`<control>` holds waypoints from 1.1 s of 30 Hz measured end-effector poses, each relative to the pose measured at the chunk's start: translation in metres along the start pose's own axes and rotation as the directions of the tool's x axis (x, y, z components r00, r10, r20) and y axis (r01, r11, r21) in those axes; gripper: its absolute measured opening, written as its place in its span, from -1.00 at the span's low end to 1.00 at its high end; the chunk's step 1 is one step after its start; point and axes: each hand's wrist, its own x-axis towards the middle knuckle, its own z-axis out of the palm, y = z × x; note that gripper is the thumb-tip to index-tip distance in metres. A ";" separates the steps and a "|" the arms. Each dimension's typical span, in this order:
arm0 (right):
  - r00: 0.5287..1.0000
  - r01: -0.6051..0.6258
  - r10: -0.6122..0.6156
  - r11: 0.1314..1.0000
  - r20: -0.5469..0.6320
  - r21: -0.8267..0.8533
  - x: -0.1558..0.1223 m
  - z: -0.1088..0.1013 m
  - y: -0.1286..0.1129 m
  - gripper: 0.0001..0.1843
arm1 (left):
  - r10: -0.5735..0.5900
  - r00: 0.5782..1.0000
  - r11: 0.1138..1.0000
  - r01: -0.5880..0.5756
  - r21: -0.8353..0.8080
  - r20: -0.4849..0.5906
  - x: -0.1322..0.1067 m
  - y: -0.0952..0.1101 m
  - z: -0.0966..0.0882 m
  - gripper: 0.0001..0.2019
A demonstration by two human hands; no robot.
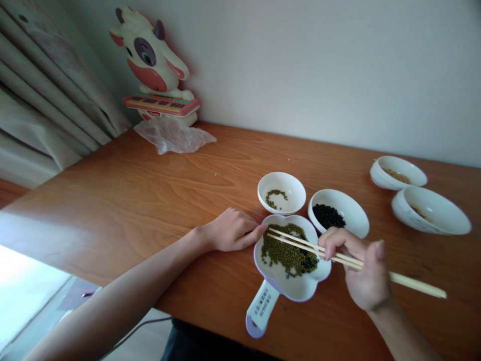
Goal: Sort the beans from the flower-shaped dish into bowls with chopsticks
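Note:
My right hand (363,273) is closed around a pair of wooden chopsticks (300,242). Their tips reach over a flower-shaped white dish with a purple handle (263,306), which holds a heap of green beans mixed with a few black ones (287,253). My left hand (233,230) rests on the table with curled fingers, its fingertips touching the dish's left rim. Behind the dish stand a small white bowl with a few green beans (281,193) and a white bowl with black beans (338,213).
Two more white bowls (398,173) (430,210) sit at the right. At the back left stand a cow-shaped toy keyboard (156,65) and a crumpled clear plastic bag (175,135). The wooden table (131,200) ends at a near edge; curtains hang left.

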 end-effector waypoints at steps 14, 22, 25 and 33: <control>0.991 -0.129 0.130 0.991 -0.031 0.032 -0.003 0.008 0.012 -0.15 | 0.003 1.000 1.000 -0.003 0.007 -0.007 0.000 0.001 0.000 -0.50; 0.984 -0.146 0.150 0.988 -0.094 0.044 -0.006 0.009 0.017 -0.17 | -0.008 1.000 1.000 0.008 0.009 0.005 0.000 0.000 0.000 -0.49; 0.984 -0.143 0.147 0.989 -0.106 0.045 -0.006 0.009 0.018 -0.17 | -0.016 1.000 1.000 0.016 0.010 0.006 0.000 0.000 0.000 -0.49; 0.990 -0.095 0.095 0.995 -0.109 0.008 -0.004 0.008 0.013 -0.18 | -0.009 1.000 1.000 0.008 -0.004 -0.014 0.000 0.001 -0.001 -0.48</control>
